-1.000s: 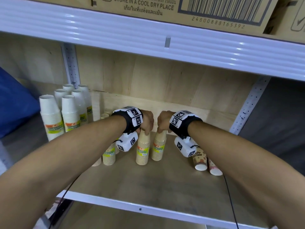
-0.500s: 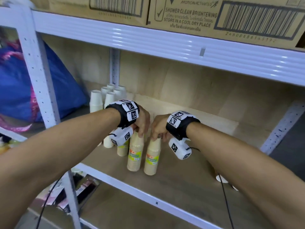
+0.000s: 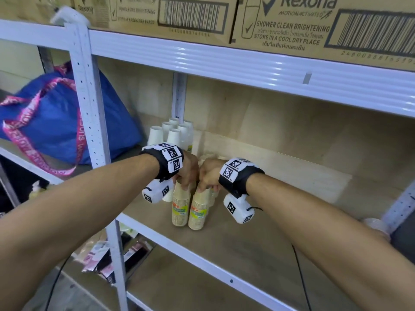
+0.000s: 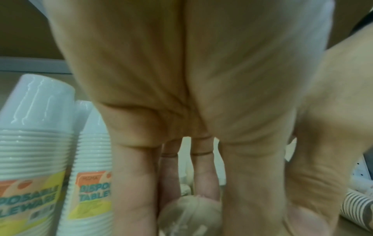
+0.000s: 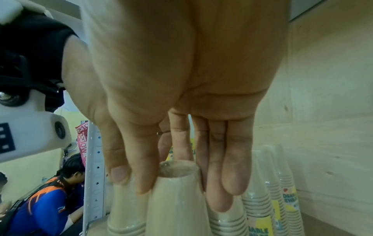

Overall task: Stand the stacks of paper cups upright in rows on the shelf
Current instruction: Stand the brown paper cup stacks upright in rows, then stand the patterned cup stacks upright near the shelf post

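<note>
Two brown paper cup stacks stand upright and side by side on the wooden shelf [image 3: 235, 241]. My left hand [image 3: 188, 176] grips the top of the left stack [image 3: 180, 209] from above, and my right hand [image 3: 207, 179] grips the top of the right stack [image 3: 198, 213]. In the left wrist view the left hand's fingers [image 4: 133, 183] curl down round the stack's top [image 4: 189, 214]. The right wrist view shows my right hand's fingers [image 5: 234, 167] wrapped round the right stack's top [image 5: 177, 196]. The left stack [image 5: 127, 207] stands right beside it.
White cup stacks [image 3: 174, 133] stand in rows at the shelf's back left corner, close behind my left wrist. More brown stacks [image 5: 272, 191] stand behind my right hand. Patterned cups [image 3: 375, 223] lie at the far right. A shelf post [image 3: 89, 122] and a blue bag [image 3: 51, 124] are on the left.
Both hands have carried the two brown stacks left along the shelf, nearer the white stacks. My head has turned left, so the post and the blue bag have come into view.
</note>
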A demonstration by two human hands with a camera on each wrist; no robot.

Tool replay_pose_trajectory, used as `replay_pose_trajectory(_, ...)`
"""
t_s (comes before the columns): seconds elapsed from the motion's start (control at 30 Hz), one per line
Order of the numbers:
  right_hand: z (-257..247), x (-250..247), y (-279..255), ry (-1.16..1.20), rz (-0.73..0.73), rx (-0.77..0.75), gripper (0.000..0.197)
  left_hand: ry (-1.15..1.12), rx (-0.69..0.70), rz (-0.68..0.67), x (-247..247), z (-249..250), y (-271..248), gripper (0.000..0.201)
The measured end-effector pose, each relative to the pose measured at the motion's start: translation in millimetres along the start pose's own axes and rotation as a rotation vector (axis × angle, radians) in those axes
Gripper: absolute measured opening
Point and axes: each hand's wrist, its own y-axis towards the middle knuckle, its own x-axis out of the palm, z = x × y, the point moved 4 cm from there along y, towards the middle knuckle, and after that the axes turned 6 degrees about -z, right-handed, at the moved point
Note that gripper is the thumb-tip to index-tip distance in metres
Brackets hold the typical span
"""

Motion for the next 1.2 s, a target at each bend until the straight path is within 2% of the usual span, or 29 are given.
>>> replay_pose_trajectory(0.1,-1,3,2,-0.055,0.010,-0.009,0.025,-0.011,0.002,-0.003,6,-5,5,0.042)
replay_pose_trajectory(0.23,1,5,7,-0.043,0.010,-0.045,0.034,-0.101,0.017,-0.025,8,-11,8,0.039)
replay_pose_trajectory(0.43,8,4,11,-0.005,0.029,-0.070,0.022,-0.162,0.020,-0.023,4,-13,9,0.036)
replay_pose_trajectory(0.53,11,-2,9,0.020,0.056,-0.061,0.035,-0.127,-0.010,0.017,-5,-13,11,0.037)
replay_pose_trajectory(0.63,16,-6,3,0.047,0.066,-0.035,0.042,-0.081,0.006,0.059,-19,-4,3,0.021)
replay_pose_trajectory(0.73,27,-13,-5,0.048,0.094,-0.001,0.044,-0.165,0.057,0.147,-39,6,1,0.021)
replay_pose_trajectory(0.8,40,-16,-11,0.037,0.106,0.042,0.041,-0.186,0.096,0.224,-53,16,5,0.026)
replay_pose_trajectory(0.93,76,-24,-29,0.052,0.119,0.122,0.046,-0.160,0.169,0.316,-72,49,16,0.019)
replay_pose_trajectory(1.13,155,-38,-73,0.065,0.195,0.308,0.052,-0.136,0.311,0.298,-85,114,35,0.021)
replay_pose_trajectory(1.2,186,-41,-90,0.101,0.244,0.379,0.049,-0.135,0.359,0.286,-86,137,43,0.023)
